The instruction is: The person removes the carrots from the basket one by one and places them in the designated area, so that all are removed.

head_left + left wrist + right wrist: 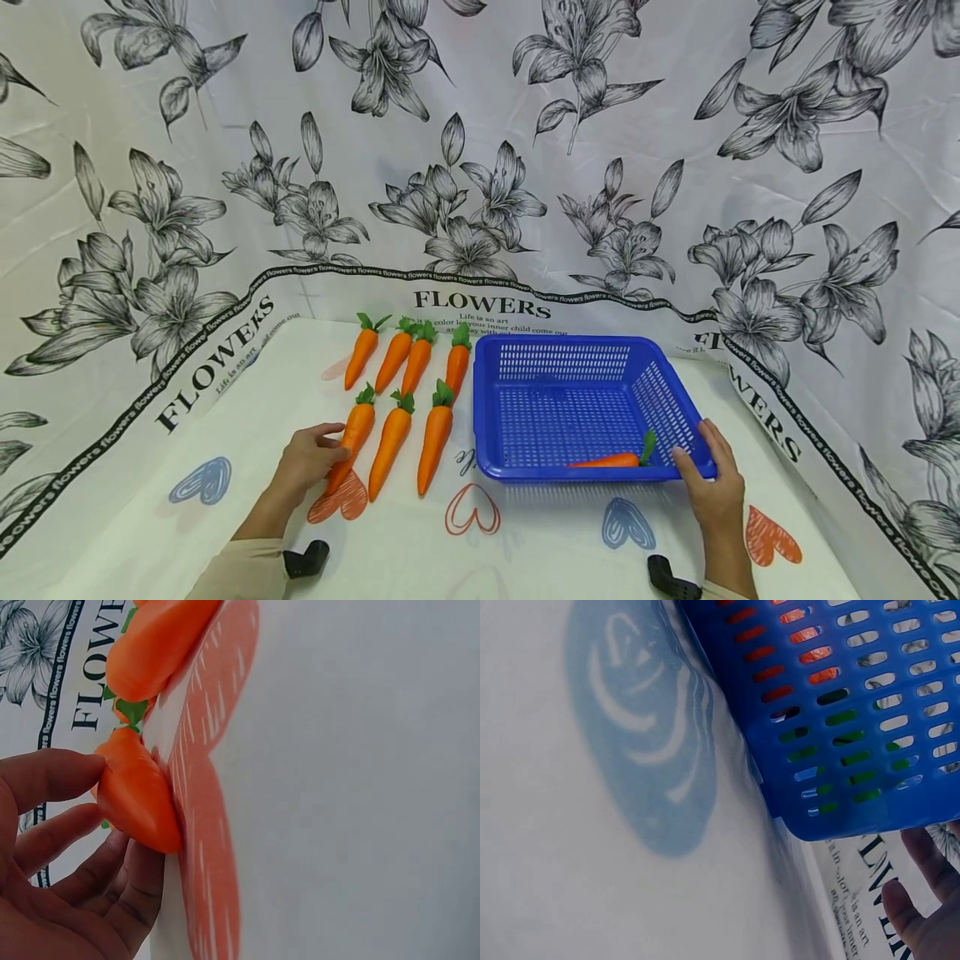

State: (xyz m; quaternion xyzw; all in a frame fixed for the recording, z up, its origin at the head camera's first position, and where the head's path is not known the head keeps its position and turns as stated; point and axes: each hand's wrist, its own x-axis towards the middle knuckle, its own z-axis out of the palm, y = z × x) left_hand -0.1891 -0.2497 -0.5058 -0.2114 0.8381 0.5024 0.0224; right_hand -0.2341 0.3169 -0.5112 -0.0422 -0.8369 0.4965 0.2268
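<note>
At the left, my left hand (311,458) pinches an orange toy carrot (351,435) with green leaves, lying on the table. In the left wrist view its thumb touches one side of that carrot (139,791) and the fingers curl behind. My right hand (712,475) holds the front right corner of a blue plastic basket (491,417), thumb and fingers astride the corner. Inside the basket, by the front wall, lies one carrot (611,460), partly hidden. Through the slots in the right wrist view, its orange body (810,655) shows.
Two more carrots, one in the middle (392,450) and one nearer the basket (435,446), lie beside the pinched one. Behind them is a row of several carrots (393,360). A white cloth with printed hearts (472,510) covers the table; a flowered curtain (465,208) surrounds it.
</note>
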